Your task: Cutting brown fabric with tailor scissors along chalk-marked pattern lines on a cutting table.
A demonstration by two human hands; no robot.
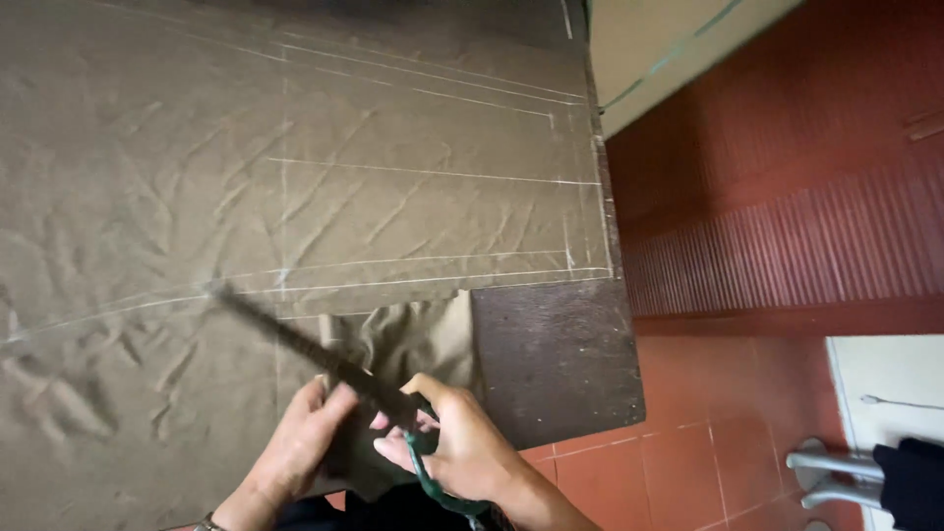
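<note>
A large sheet of olive-brown fabric (295, 177) with white chalk lines lies spread over a dark wooden table (551, 354). My right hand (462, 447) grips the green handles of a long pair of dark scissors (305, 349); the blades are closed and point up-left over the cloth. My left hand (300, 442) holds the cut edge of the fabric just below the blades, near the table's front edge. A loose flap of cloth (418, 339) folds up beside the scissors.
To the right of the table lies a red tiled floor (708, 452) with a ribbed red step (787, 246). A pale wall (669, 49) stands at the top right. A metal frame and a dark bundle (910, 482) sit at the bottom right.
</note>
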